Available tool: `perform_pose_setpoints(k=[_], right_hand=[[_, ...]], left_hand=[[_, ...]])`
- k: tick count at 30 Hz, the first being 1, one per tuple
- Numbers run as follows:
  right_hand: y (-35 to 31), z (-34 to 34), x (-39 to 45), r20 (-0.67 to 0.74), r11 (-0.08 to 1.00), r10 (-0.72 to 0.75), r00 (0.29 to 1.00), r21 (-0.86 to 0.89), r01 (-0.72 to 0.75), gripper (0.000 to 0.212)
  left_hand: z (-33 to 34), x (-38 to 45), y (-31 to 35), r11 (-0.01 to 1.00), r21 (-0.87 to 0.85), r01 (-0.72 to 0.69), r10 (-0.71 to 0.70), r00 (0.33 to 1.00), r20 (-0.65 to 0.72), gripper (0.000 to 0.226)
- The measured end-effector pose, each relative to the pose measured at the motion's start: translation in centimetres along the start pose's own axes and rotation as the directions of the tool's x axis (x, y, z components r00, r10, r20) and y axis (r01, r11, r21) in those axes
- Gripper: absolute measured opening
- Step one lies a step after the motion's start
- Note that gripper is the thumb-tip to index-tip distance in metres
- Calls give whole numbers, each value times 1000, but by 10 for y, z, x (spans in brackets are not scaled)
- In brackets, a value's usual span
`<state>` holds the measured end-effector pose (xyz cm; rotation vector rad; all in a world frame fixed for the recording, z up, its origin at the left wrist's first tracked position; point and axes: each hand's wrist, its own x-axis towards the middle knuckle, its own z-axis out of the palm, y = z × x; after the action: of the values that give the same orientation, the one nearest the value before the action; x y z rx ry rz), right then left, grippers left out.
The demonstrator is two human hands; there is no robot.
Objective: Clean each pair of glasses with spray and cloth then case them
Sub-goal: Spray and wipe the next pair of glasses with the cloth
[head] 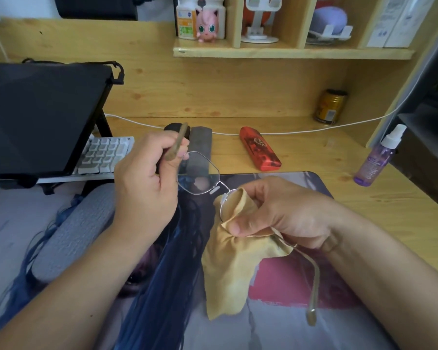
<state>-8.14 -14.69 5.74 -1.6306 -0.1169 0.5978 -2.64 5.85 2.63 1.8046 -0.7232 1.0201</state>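
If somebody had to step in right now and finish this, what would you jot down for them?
Left hand: grips the glasses by one temple, near the bare lens.
Right hand: pinches the yellow cloth around the other lens, mid-wipe.
Spray bottle: upright on the desk at the right, out of hand.
Red case: lies closed on the desk behind the mat; a dark case lies left of it.
Done: cannot tell whether this pair was sprayed.
Left: finish wiping both lenses, fold the temples, case the pair. No other glasses are in view.

Yellow cloth (234,263), red patterned case (259,148), purple spray bottle (376,160), pale wooden desk (390,198).
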Motion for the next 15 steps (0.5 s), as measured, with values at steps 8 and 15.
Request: perform_pose_setpoints(k=[8,15], right_hand=[[1,3,2,-110,995,-68,992,71,76,24],[2,3,1,-122,982,-148,981,99,160,18]], left_hand=[[2,1,2,1000,19,7,-8,1000,14,14],[2,0,2,999,15,29,-30,999,29,15]])
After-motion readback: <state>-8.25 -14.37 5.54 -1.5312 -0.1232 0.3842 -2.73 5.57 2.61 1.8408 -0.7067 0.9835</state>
